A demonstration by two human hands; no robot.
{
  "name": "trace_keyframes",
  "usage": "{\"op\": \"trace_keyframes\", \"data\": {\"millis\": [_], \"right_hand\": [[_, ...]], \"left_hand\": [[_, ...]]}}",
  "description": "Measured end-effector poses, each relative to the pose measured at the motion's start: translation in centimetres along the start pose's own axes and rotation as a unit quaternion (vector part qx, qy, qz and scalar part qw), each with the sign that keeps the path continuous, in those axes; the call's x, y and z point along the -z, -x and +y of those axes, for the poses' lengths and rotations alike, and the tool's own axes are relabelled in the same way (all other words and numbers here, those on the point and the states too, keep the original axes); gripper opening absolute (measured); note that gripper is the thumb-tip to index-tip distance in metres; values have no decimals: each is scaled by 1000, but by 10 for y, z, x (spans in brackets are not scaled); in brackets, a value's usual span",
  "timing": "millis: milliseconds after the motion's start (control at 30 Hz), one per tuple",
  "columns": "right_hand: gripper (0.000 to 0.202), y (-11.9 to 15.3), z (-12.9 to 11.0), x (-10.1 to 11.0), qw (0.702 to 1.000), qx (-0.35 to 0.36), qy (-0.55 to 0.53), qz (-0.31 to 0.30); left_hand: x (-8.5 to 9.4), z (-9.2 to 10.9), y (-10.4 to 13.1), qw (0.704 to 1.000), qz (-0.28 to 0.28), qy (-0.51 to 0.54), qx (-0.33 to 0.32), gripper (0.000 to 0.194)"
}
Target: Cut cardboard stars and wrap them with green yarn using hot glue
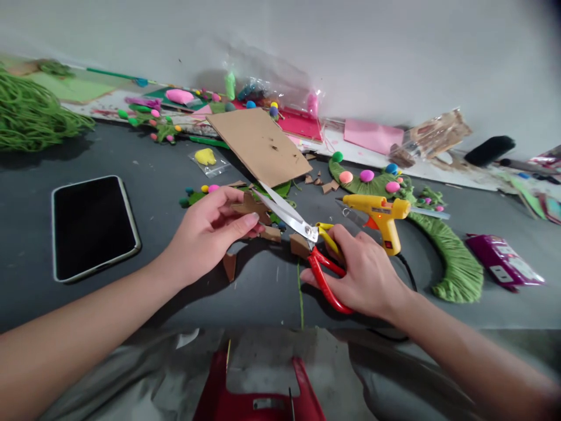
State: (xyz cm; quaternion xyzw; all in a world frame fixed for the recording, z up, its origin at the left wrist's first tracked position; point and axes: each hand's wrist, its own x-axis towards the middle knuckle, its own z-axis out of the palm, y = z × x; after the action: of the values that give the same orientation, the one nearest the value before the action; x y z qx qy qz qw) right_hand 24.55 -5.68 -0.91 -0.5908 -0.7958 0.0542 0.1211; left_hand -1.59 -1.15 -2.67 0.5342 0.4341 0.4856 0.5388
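So that small cardboard piece (250,206) is up over the middle of the counter (26,234), pinched between the thumb and fingers of your left hand (214,225). Your right hand (363,272) is wrapped round the handles of the scissors (310,232), blades a little apart and pointing at your left fingers. Can't tell from here if they're biting the card or just passing over it.

For a clean snip, I'd tuck that left thumb back from the cutting line and turn the card, not the scissors. Card this stiff should cut easier deep near the pivot than at the tips, and short bites would probably stop it creasing.

Shove the loose cardboard scrap (229,266) below your left hand aside so it doesn't snag. The yellow glue gun (381,210) is lying just past your right hand, nozzle toward the scissors, so watch your knuckles in case it's hot. The bigger cardboard sheet (260,146) and the green yarn-wrapped crescent (456,257) sit farther out, clear of your elbows.
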Motion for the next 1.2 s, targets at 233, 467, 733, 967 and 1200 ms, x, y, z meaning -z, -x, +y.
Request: {"op": "trace_keyframes", "data": {"millis": [233, 467, 733, 967, 1200], "right_hand": [[59, 1, 0, -1, 1000, -4, 22, -8], [59, 1, 2, 2, 999, 0, 24, -36], [59, 0, 5, 8, 997, 13, 7, -75], [55, -2, 7, 8, 996, 31, -2, -81], [54, -2, 8, 13, 995, 54, -19, -87]], "left_hand": [[0, -1, 2, 1000, 3, 18, -2, 29], [4, -6, 0, 999, -33, 9, -17, 28], [-1, 0, 2, 1000, -22, -13, -10, 32], [1, 1, 2, 999, -41, 7, -12, 28], [3, 0, 2, 999, -48, 2, -21, 27]]}}
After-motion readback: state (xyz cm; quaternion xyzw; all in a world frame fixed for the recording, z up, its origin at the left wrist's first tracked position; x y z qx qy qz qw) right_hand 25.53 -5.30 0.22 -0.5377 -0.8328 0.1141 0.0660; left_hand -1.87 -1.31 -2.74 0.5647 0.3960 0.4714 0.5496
